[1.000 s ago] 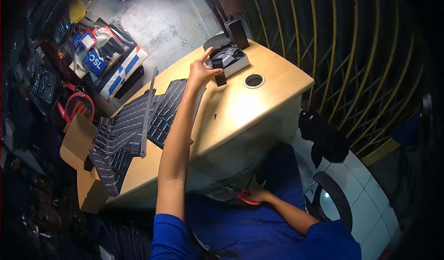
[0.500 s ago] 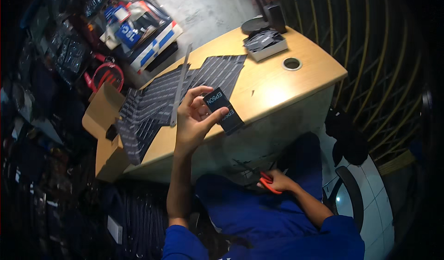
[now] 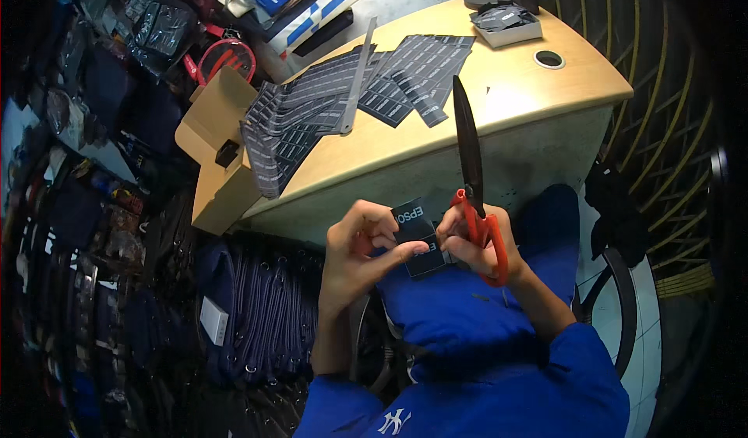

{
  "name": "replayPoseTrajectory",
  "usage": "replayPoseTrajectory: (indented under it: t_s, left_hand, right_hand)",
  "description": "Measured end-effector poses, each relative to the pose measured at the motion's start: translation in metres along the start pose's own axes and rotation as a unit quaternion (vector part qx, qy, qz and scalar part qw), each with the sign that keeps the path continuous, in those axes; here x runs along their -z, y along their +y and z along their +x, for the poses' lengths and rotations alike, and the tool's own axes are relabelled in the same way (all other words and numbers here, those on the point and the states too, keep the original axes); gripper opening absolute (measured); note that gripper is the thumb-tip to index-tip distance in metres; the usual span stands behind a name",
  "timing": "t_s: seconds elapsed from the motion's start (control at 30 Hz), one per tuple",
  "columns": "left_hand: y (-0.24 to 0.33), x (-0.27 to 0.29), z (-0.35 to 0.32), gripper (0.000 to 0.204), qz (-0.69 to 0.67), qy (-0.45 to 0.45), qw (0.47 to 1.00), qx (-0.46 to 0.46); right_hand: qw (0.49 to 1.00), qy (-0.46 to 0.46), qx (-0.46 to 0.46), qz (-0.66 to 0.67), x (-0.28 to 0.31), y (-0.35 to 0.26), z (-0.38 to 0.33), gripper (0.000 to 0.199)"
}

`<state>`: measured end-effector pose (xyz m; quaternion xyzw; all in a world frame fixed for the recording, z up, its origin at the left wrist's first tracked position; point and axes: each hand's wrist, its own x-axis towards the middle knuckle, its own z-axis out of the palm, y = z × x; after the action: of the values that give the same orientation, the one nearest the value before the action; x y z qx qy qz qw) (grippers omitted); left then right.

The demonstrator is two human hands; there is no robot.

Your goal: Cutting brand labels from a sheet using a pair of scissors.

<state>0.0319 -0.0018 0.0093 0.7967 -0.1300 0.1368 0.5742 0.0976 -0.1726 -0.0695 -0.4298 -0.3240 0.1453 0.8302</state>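
My left hand (image 3: 351,255) pinches a small stack of black labels with white lettering (image 3: 411,213) between thumb and fingers, over my lap in front of the table edge. From the right, the fingertips of my right hand (image 3: 500,239) meet the labels' side edge. That same hand is wrapped around the red handles of a pair of scissors (image 3: 468,146). Their dark blades look closed and point up and away toward the table. Printed dark label sheets (image 3: 432,56) lie overlapping on the table, with a metal ruler (image 3: 360,79) across them.
An open cardboard box (image 3: 204,196) stands at the table's left end. Toward the far right are a small box of cut labels (image 3: 510,40) and a tape roll (image 3: 549,60) on the wooden table (image 3: 538,95). Dark straps (image 3: 269,313) with rings lie at lower left.
My left hand has come down and toward me with the labels. My right hand has risen from my lap with the scissors to meet them. The view has shifted.
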Motion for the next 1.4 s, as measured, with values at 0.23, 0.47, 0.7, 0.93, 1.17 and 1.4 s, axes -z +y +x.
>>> replayPoseTrajectory:
  t_s: [0.23,0.47,0.7,0.93,1.17,1.4]
  left_hand:
    - [0.007,0.01,-0.028,0.027,0.024,0.029,0.998,-0.053]
    - [0.008,0.017,-0.049,0.033,0.011,0.072,0.997,-0.029]
    - [0.012,0.02,-0.061,0.04,0.046,0.103,0.994,-0.011]
    - [0.018,0.034,-0.071,0.045,0.086,0.14,0.986,-0.019]
    - [0.022,0.046,-0.079,0.052,0.1,0.109,0.987,-0.058]
    - [0.032,0.046,-0.081,0.057,0.112,0.077,0.99,-0.038]
  right_hand:
    - [0.994,-0.044,0.051,-0.09,-0.037,-0.013,0.001,0.009]
    - [0.993,-0.002,0.067,-0.101,-0.059,-0.004,-0.003,0.011]
    - [0.977,-0.006,0.131,-0.167,-0.07,0.0,-0.004,0.012]
    - [0.992,-0.028,0.077,-0.099,-0.058,-0.003,-0.016,0.02]
    - [0.973,-0.075,-0.049,-0.214,-0.012,-0.018,-0.044,0.04]
    - [0.834,-0.241,-0.222,-0.443,0.0,-0.073,-0.038,0.064]
